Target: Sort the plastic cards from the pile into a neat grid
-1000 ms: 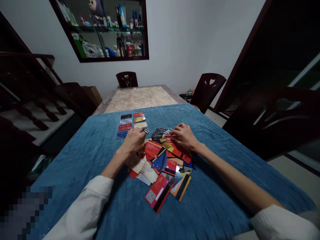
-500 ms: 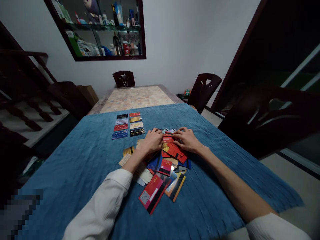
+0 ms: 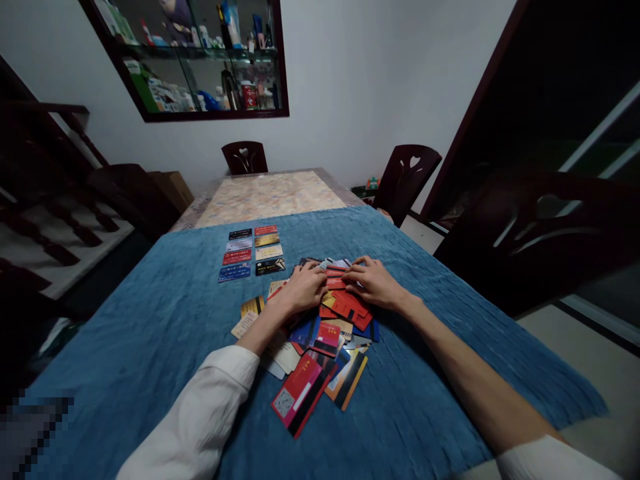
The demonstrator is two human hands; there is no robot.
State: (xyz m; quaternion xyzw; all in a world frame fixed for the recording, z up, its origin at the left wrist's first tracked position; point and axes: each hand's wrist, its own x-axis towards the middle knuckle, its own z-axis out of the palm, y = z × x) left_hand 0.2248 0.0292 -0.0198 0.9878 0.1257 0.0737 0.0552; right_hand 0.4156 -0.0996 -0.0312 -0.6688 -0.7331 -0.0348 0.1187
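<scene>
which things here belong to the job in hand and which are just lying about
Seemingly in use:
- card pile, touched by left hand and right hand
- two columns of cards
- blue cloth beneath

Just about:
- chairs
- cardboard box
- wall cabinet

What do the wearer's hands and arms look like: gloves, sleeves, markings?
Left hand and right hand are ungloved, no watch visible. White, creased left sleeve ends in a cuff on the forearm; white right sleeve sits farther up. No markings visible.
</scene>
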